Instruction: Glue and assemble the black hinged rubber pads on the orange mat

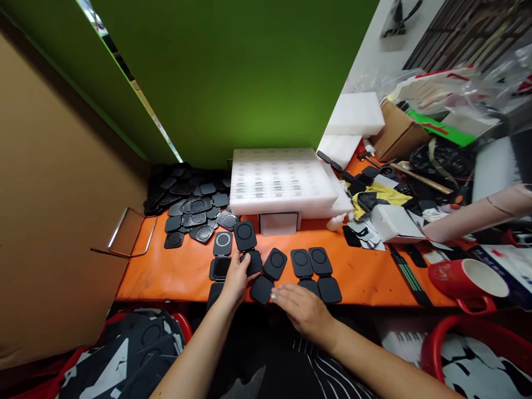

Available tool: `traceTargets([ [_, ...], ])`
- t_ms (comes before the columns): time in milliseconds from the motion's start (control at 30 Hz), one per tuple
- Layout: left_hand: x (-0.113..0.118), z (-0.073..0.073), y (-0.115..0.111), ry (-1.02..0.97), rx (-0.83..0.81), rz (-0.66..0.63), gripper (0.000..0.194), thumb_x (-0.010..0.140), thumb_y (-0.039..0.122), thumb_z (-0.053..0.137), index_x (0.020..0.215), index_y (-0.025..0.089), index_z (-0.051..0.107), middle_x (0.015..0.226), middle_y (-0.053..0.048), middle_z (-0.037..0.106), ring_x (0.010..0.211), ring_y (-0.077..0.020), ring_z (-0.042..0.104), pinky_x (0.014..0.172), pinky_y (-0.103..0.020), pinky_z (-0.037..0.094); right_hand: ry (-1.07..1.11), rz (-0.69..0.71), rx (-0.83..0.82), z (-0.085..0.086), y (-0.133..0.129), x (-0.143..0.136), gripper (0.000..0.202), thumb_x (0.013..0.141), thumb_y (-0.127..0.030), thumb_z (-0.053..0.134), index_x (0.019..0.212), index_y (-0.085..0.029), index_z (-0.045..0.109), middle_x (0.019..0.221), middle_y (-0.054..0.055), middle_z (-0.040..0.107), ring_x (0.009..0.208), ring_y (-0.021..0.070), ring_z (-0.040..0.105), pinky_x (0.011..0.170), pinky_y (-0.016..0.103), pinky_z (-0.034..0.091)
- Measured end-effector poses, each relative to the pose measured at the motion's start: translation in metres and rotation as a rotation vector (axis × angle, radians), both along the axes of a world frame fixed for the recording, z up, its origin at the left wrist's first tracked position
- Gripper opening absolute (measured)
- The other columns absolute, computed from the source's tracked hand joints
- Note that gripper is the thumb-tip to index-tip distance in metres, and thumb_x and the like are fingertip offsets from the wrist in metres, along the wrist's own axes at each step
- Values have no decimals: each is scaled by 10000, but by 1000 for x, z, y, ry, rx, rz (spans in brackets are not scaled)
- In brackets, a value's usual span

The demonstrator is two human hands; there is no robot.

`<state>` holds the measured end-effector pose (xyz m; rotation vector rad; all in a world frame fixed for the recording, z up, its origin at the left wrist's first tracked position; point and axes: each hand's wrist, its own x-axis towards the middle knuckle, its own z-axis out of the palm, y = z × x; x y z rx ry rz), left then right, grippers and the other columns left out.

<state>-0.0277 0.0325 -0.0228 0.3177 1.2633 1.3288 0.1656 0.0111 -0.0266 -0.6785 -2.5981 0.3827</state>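
My left hand (pixel 238 277) grips a black folding charging pad (pixel 245 236) by its lower panel, thumb on top; its upper panel bears a ring. Beside it, my right hand (pixel 305 309) has its fingers stretched out together, fingertips at the lower panel of another folding pad (pixel 275 264); its thumb is hidden. Two more unfolded pads lie side by side to the right, a left one (pixel 301 262) partly behind my right hand and an outer one (pixel 320 261). Left of my left hand is a pad with a white ring (pixel 223 244), with a glossy black panel (pixel 220 268) below it.
Piled black pads (pixel 195 206) fill the back left of the orange table (pixel 374 280), near a wire stand (pixel 132 233). White foam blocks (pixel 280 180) stand at the back. On the right are a small bottle (pixel 336 221), a white box (pixel 397 223) and a red mug (pixel 451 278).
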Motion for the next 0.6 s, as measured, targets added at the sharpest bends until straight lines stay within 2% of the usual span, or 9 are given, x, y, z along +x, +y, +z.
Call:
traceTargets([
  [67,0,-2,-4,41,-44,-28,338,738,351,647,1041,256,530,1059,-48,615,895,-199,624,651,-321,545,-119,-56,-64,1,6,-2,412,863,-214,536,1274,-212,523,1329,101,515,1269,255,414,1014,438,405],
  [167,4,-7,-9,41,-50,-2,327,760,348,620,1057,253,522,1091,-61,607,946,-211,613,670,-324,547,-325,-72,-140,-8,14,-12,732,725,-381,707,1372,-216,407,1482,137,272,1357,347,225,1057,555,279],
  [233,4,-9,-12,38,-2,63,360,754,353,626,1078,243,513,1081,-64,617,945,-208,615,696,-318,542,-393,-40,-154,-17,18,-21,796,715,-396,710,1405,-242,344,1493,117,252,1369,348,182,1071,606,177],
  [300,-2,-7,-14,42,38,113,407,739,355,642,1105,249,500,1101,-62,619,944,-204,618,701,-314,539,-408,2,-162,-24,21,-30,726,767,-352,654,1409,-251,329,1476,91,304,1368,330,197,1073,623,121],
  [367,-11,-3,-17,48,56,119,445,728,353,657,1128,263,485,1126,-62,622,963,-205,613,684,-312,540,-368,52,-166,-27,23,-36,587,829,-284,566,1383,-232,380,1433,85,388,1343,302,274,1084,592,144],
  [433,-22,3,-19,53,67,103,469,725,353,665,1145,272,471,1134,-67,631,974,-207,611,664,-308,540,-268,91,-154,-22,24,-37,440,875,-208,464,1315,-213,475,1362,80,485,1292,264,376,1087,540,207],
  [533,-29,10,-20,56,73,84,497,726,366,670,1168,288,455,1156,-71,631,956,-208,620,641,-312,543,-76,114,-178,-1,26,-38,334,902,-182,388,1170,-197,586,1208,80,617,1148,211,537,1012,422,375],
  [600,-25,14,-19,26,92,65,514,721,377,679,1175,291,455,1159,-69,630,937,-208,630,645,-312,543,8,12,-280,19,28,-39,288,910,-265,414,1120,-192,597,1060,85,682,981,195,630,857,331,485],
])
